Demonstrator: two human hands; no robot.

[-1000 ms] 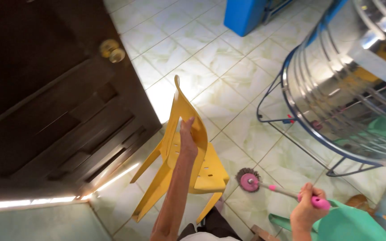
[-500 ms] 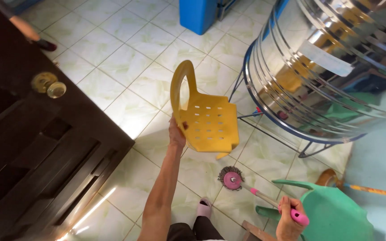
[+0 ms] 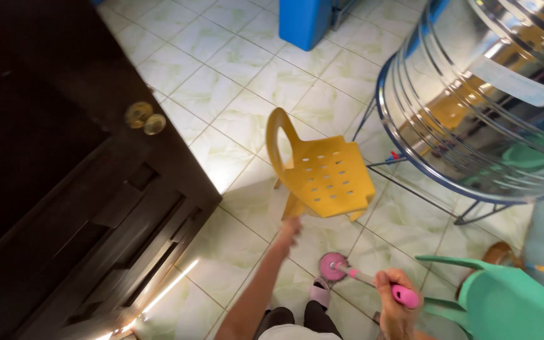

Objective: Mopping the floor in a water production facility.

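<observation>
Yellow chair: one yellow plastic chair, and it's down on the tiled floor on its own legs, seat with round holes facing up, backrest toward the dark door.
Left hand: the left hand hangs just below the chair's front edge, blurred, fingers loose and clamped on nothing; I can't tell if it touches the seat.
Right hand: the right hand, below and right of the chair, is wrapped tight round the pink handle of a brush.
Brush: one pink brush, its round head resting on the floor just below the chair.
Hands count: two, well apart from each other.
Foot: one pink slipper shows under the brush head, below the chair.
Green chair: one green plastic chair, lower right of the yellow one.
Tank: one big shiny metal tank on a blue frame, right of the chair.
Door: one dark wooden door with a brass knob, left of the chair.
Blue bin: one blue container, far above the chair.
Change: a second ago the left hand gripped the chair tipped up on edge by the door; half a second ago it held the seat's front; now the chair stands level and the hand has come off it.
</observation>
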